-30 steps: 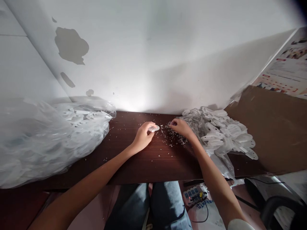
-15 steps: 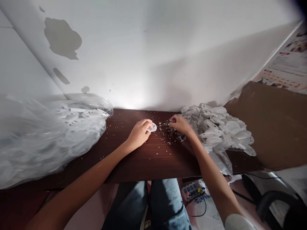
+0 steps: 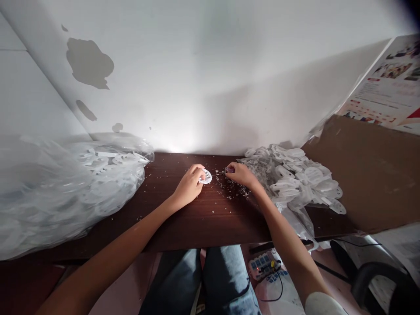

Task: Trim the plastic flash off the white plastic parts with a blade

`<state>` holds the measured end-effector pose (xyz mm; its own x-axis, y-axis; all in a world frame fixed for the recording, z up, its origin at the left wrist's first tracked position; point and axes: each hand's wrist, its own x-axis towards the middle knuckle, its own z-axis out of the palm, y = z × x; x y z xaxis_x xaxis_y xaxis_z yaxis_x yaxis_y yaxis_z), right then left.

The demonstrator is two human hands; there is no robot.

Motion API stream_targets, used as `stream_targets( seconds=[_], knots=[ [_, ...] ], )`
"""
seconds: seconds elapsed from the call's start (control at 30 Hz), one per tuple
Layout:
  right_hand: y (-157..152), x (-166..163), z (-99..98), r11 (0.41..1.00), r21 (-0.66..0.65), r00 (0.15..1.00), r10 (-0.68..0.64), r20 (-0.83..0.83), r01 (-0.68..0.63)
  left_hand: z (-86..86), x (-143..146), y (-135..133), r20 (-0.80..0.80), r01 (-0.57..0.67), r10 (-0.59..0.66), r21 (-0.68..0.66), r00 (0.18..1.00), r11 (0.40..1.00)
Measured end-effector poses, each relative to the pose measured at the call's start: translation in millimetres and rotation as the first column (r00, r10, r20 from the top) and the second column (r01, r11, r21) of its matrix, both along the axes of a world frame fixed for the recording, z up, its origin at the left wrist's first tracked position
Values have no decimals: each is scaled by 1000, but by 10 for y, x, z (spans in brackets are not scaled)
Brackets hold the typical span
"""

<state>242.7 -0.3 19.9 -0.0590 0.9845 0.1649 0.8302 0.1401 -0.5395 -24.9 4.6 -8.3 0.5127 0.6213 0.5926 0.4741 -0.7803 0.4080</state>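
Observation:
My left hand is closed on the edge of a flat, rounded white plastic piece, held just above the dark wooden table. My right hand pinches a small purple object whose kind I cannot make out; the fingers hide most of it. Beneath and beside that hand lies a heap of tiny dark and pale bits. A gap separates the two hands, with loose bits scattered across it.
On the left bulges a large clear plastic bag full of white pieces. A pile of similar white pieces lies at the right on plastic film, beside a brown cardboard sheet. The white wall rises behind. Below is a power strip.
My right hand has shifted slightly left, toward the left hand. The white piece in my left hand has tilted a little. The camera view has moved slightly.

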Motion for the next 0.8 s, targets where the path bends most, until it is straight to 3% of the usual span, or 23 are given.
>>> stream_targets(
  seconds=[0.2,0.4,0.67,0.8],
  knots=[
    [6,-49,-21,1000,-8,999,19,27,-18,-53,3,42,-23,-156,156,-12,988,988],
    [0,-34,-16,1000,12,1000,2,21,-2,-148,-1,75,-174,-321,318,12,932,947],
    [18,-3,-43,998,56,1000,-18,-9,19,-156,1,94,-220,-314,305,-9,927,949],
    [26,-6,-66,996,81,997,-40,-70,46,-61,-45,104,-144,-271,267,-11,953,963]
  ],
)
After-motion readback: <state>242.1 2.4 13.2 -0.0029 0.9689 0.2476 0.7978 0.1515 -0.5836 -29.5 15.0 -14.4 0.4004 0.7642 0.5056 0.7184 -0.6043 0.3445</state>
